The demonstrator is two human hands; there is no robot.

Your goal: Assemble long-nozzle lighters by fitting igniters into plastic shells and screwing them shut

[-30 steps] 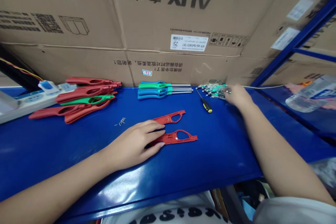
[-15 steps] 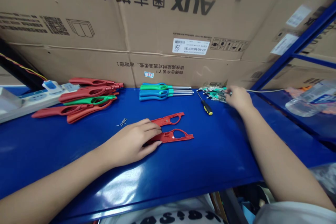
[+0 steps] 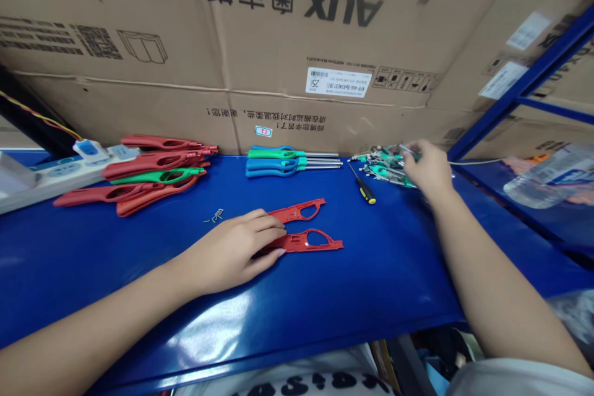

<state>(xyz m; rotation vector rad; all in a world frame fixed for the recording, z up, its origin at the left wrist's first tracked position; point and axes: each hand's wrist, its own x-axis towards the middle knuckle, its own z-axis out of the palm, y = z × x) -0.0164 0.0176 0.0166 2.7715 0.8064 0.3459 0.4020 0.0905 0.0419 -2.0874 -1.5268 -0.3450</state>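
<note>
My left hand [image 3: 248, 247] is closed over the rear ends of two red lighter shell halves, one farther back [image 3: 297, 211] and one nearer [image 3: 320, 241]. Their looped ends point right, and my fingers hide the rest. At the far right, my right hand [image 3: 427, 167] is at a pile of lighter inner parts [image 3: 383, 164] with teal and metal pieces. Thumb and fingers pinch a slim silvery piece there, partly blurred. A black and yellow screwdriver [image 3: 364, 190] lies just left of the pile.
Blue and green lighters with metal tubes [image 3: 283, 164] lie along the cardboard wall [image 3: 273, 37]. Red and green shells [image 3: 153, 167] are piled at left beside a power strip [image 3: 65, 167]. Small metal pins [image 3: 217, 215] lie near my left hand. A plastic bottle [image 3: 547, 176] is at right.
My right hand has shifted slightly right and up at the pile, uncovering more teal parts, with a silvery piece at its fingertips. My left hand stays on the red shells.
</note>
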